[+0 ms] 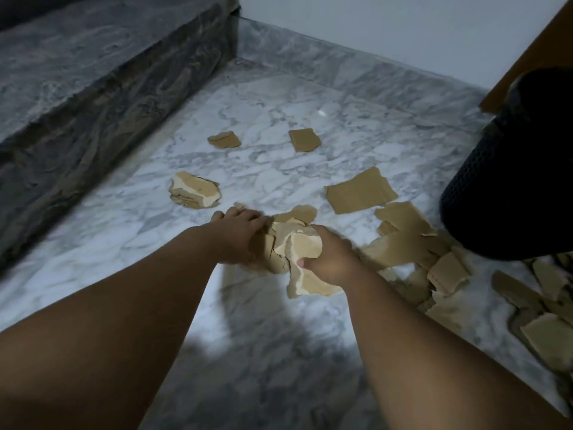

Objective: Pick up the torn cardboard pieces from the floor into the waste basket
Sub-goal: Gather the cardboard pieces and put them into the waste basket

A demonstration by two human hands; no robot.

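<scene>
Your left hand [238, 237] and your right hand [330, 259] meet low over the marble floor [279, 330]; together they hold a bundle of cardboard pieces [293, 243]. The left grip is closed on the bundle's left side, with the fingers curled over its top; blur smears the fingertips. The right grip is wrapped round the right side, with the thumb pressed on a pale torn piece that hangs below the hand; you cannot tell whether that lowest piece touches the floor.

More cardboard lies loose around you. Two small pieces [224, 140] [304, 140] lie side by side at the far end, apart from each other. A thick layered piece [194, 189] with pale ragged edges sits just beyond your left hand. A large flat piece [361, 190] lies beyond your right hand. A heap of pieces [409, 243] starts just beside your right hand and runs up to the foot of the waste basket [511, 187]; further scraps [545, 324] lie along the right edge, nearer to you than the basket.

The basket is dark mesh and stands on the floor at the right, with its upper part cut by the edge of the view. A step of dark veined stone [108, 103] rises on the left; a white wall [372, 32] closes the far side; a brown wooden edge [527, 60] shows behind the basket.
</scene>
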